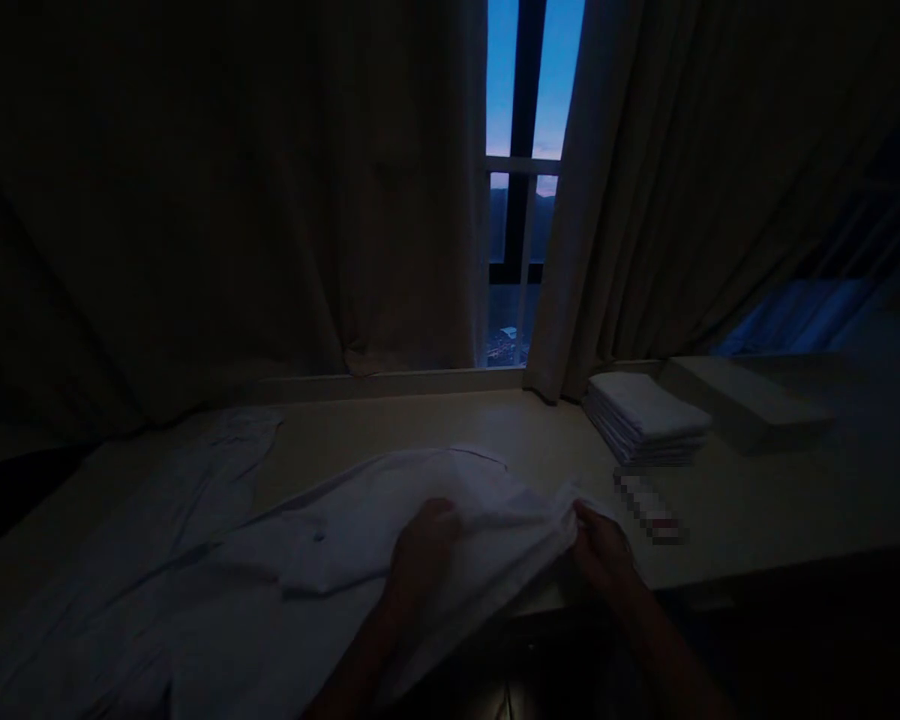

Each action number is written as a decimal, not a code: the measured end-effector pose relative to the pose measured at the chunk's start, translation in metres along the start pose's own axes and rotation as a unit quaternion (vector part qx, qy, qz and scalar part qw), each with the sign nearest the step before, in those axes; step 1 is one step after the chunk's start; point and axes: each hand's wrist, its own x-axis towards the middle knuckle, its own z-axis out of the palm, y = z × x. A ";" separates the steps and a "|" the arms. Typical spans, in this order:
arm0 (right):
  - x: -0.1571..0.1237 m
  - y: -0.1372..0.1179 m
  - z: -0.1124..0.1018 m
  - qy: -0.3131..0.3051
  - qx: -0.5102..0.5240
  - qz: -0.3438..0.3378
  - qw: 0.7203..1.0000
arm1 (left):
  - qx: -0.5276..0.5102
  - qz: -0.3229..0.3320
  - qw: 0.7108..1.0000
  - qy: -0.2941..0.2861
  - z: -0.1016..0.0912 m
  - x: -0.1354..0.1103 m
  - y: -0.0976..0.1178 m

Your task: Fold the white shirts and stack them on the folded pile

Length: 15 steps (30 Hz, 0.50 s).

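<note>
A white garment [345, 560] is spread over the counter in dim light, with a dark round spot, perhaps a button, on it. My right hand [604, 545] pinches its right-hand end, which is pulled out in creases and lifted near the counter's front edge. On the middle of the cloth rests my left hand [424, 545]; its fingers are blurred and dark, so their grip does not show. To the left lies more pale, rumpled cloth [187, 490], partly under or against the garment.
A stack of folded white cloths [649, 415] stands at the back right, beside a pale box [750, 400]. A small pixelated item [649, 508] lies before the stack. Long curtains [412, 200] hang behind the counter [735, 540], parted at a window [525, 120].
</note>
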 end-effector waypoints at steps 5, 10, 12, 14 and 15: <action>0.002 -0.037 -0.008 0.063 0.095 -0.022 0.993 | 0.089 0.045 0.990 -0.101 0.020 -0.008 -0.037; 0.002 -0.061 0.015 0.068 0.133 -0.061 0.987 | 0.073 0.148 0.973 -0.161 0.110 -0.017 -0.018; 0.002 -0.070 0.022 0.066 0.120 -0.092 0.986 | 0.041 0.147 0.979 -0.137 0.138 -0.008 -0.005; 0.002 -0.083 0.026 0.075 0.090 -0.130 0.985 | -0.062 0.110 0.985 -0.120 0.158 0.004 0.012; 0.003 -0.091 0.028 0.079 0.068 -0.160 0.982 | -0.122 0.087 0.981 -0.123 0.166 0.010 0.022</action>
